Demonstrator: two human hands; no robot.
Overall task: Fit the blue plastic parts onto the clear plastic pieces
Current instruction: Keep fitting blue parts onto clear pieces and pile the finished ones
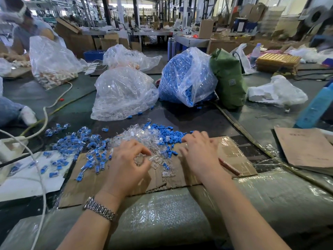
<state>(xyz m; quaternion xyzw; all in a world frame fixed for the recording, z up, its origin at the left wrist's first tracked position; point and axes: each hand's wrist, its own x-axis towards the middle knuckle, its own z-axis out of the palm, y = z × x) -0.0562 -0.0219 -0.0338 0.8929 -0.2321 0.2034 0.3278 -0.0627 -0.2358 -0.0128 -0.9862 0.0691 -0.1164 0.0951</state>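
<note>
On the cardboard sheet (232, 150) | our left hand (126, 163) pinches clear pieces (144, 141) | our right hand (198, 150) rests spread by blue parts (165, 130) at its far edge

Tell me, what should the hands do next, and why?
Probably the right hand should pinch one blue part from the loose blue pile at its fingertips. The left hand already has its fingers curled round a clear piece, while the right hand lies flat and seems to hold nothing, so a blue part is what is missing.
</note>
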